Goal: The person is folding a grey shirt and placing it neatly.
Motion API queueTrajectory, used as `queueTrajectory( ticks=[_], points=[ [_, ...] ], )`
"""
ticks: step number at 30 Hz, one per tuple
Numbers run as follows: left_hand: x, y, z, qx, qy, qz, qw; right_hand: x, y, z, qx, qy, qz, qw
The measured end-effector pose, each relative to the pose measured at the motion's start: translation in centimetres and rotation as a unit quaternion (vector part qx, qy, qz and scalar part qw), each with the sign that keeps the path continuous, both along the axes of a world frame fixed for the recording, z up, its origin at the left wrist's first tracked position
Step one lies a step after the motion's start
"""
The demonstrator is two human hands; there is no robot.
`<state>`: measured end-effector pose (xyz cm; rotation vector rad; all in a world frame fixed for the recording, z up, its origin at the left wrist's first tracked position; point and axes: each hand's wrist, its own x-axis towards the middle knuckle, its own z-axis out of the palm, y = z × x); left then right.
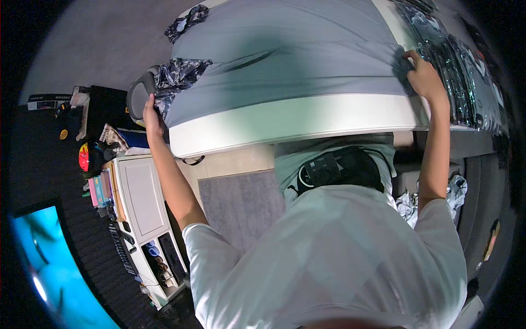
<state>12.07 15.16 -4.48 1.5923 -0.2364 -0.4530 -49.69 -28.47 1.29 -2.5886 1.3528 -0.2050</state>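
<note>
A large grey garment (pixel 307 60) with dark blue-and-white patterned ends is spread over the white table (pixel 241 131). A few creases and a dark fold cross its surface. At the table's left end, my left hand (pixel 152 118) is closed at the edge of the patterned cloth (pixel 178 77); its thumb is partly hidden. On the other side, my right hand (pixel 426 79) pinches the garment's grey right edge, with the fabric bunched dark at the fingertips. Both arms are spread wide apart, holding the cloth's two ends.
Clear plastic-wrapped packages (pixel 457 77) are stacked at the table's right end, close to my right hand. A grey rounded chair back (pixel 141 93) stands by the left end. Below it are a white cabinet (pixel 145 197), a lit screen (pixel 55 263) and a grey mat (pixel 241 203).
</note>
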Motion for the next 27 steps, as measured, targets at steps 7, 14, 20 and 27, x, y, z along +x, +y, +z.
queueTrajectory(
  ticks=[7,14,20,27],
  points=[
    [-2.5,-2.1,1.6,0.383,-0.527,0.073,0.755,4.7,-0.9,-0.5,-0.151,-0.025,-0.013,0.988],
    [-16.7,-13.7,8.3,0.195,-0.661,-0.275,0.670,5.7,-5.7,-3.0,-0.121,-0.055,0.161,0.978],
    [-14.1,-16.8,5.5,0.186,-0.613,-0.316,0.700,7.2,-3.5,-3.6,-0.210,-0.109,0.133,0.962],
    [-14.2,-18.5,6.0,0.297,-0.473,-0.297,0.774,8.2,-3.2,-1.8,-0.164,-0.146,0.066,0.973]
  ],
)
